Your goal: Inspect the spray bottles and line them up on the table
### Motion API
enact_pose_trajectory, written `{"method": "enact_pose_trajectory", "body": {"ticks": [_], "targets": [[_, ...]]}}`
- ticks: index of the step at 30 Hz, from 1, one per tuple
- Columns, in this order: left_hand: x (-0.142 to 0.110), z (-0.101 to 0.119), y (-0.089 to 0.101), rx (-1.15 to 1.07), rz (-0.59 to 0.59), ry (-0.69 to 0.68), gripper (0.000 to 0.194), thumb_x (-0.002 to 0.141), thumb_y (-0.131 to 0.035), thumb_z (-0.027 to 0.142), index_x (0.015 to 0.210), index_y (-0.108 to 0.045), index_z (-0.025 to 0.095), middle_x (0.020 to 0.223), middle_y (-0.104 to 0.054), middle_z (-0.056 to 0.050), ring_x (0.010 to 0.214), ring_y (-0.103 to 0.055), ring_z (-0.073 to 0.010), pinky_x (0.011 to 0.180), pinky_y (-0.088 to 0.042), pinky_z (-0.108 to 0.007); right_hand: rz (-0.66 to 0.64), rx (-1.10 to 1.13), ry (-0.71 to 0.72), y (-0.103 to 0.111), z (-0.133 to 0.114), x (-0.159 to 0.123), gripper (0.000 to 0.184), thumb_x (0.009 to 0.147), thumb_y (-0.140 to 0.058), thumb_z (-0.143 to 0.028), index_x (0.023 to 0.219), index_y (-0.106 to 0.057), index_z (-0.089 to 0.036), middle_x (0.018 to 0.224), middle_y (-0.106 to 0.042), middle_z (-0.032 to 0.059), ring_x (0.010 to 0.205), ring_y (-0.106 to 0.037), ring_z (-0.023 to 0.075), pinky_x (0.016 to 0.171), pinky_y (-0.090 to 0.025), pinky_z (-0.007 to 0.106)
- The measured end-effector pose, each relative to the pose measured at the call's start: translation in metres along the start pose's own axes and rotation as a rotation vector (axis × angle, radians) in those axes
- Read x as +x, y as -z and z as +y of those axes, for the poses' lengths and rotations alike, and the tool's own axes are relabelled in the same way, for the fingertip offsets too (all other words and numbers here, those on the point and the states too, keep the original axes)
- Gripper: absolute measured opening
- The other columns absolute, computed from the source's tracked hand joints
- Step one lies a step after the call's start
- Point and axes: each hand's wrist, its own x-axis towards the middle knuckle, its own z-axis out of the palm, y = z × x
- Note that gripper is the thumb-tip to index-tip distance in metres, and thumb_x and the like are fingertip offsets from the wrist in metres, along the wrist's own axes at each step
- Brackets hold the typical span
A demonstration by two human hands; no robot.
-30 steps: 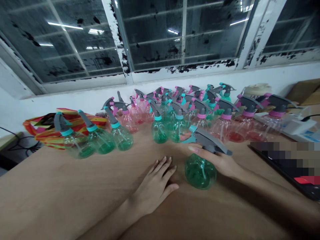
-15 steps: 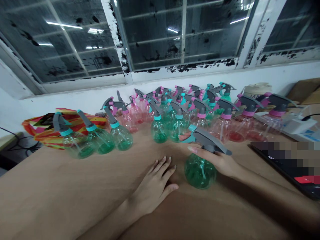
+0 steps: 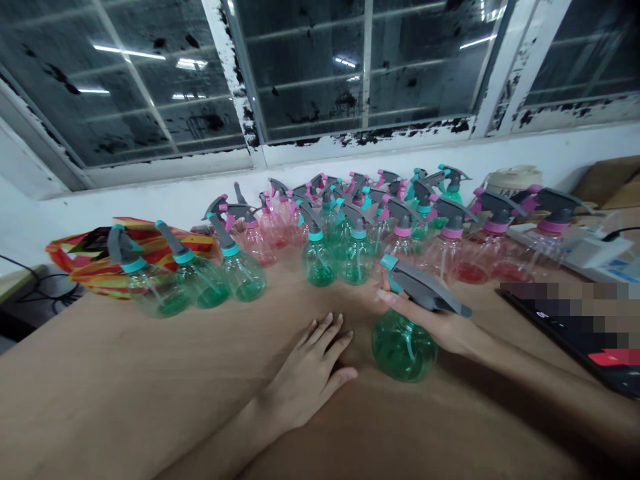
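Note:
A clear green spray bottle with a grey spray head and teal nozzle is in my right hand. The fingers wrap round its neck beneath the head, and the far fingers are partly hidden. The bottle leans slightly, low over the table or on it; I cannot tell which. My left hand lies flat on the tabletop, fingers stretched out, left of that bottle and apart from it. Behind the hands stand two green spray bottles with teal collars, in front of a crowd of pink and green ones.
Three green spray bottles stand at the left beside an orange striped bag. Pink-collared spray bottles line the back right. A dark phone-like device lies at the right, near a white power strip. Windows rise behind.
My right hand and its spray bottle have shifted slightly right and down. Its fingers have drawn in round the neck and trigger. My left hand stays put.

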Motion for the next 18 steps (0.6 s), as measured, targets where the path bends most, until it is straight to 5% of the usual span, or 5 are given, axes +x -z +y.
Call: {"method": "enact_pose_trajectory", "body": {"ticks": [5,10,14,18], "targets": [[-0.001,-0.001,-0.001,-0.001,0.005,0.001,0.052,0.097,-0.029,0.050,0.134,-0.043,0.017,0.147,-0.030,-0.010,0.136,-0.025,-0.0247,0.108,-0.030,-0.045,-0.028,0.024,0.089,-0.001,0.001,0.002,0.026,0.081,-0.059,-0.042,0.102,-0.061,-0.028,0.100,-0.066,0.0015,0.095,-0.060,0.0209,0.091,-0.044,0.039],[-0.002,-0.001,-0.004,0.010,0.021,-0.008,0.053,0.097,-0.029,0.050,0.134,-0.043,0.016,0.147,-0.031,-0.010,0.136,-0.025,-0.0246,0.108,-0.030,-0.045,0.067,-0.098,0.074,-0.005,0.003,0.000,0.037,0.076,-0.063,-0.044,0.110,-0.061,-0.030,0.096,-0.067,0.0021,0.085,-0.062,0.0237,0.080,-0.048,0.041],[-0.001,-0.001,-0.005,0.015,0.034,-0.006,0.053,0.097,-0.029,0.051,0.134,-0.043,0.016,0.147,-0.032,-0.011,0.136,-0.025,-0.0248,0.108,-0.029,-0.045,0.185,-0.146,0.037,-0.005,0.011,-0.001,0.041,0.068,-0.067,-0.049,0.101,-0.060,-0.026,0.070,-0.064,-0.0001,0.066,-0.059,0.0226,0.065,-0.047,0.039],[-0.001,0.000,-0.006,-0.004,0.039,0.001,0.053,0.097,-0.030,0.050,0.133,-0.044,0.014,0.146,-0.034,-0.011,0.136,-0.026,-0.0251,0.109,-0.027,-0.044,0.216,-0.220,0.022,-0.003,0.018,-0.011,0.051,0.063,-0.070,-0.052,0.102,-0.055,-0.023,0.077,-0.066,0.0023,0.077,-0.062,0.0259,0.073,-0.047,0.042]]}}
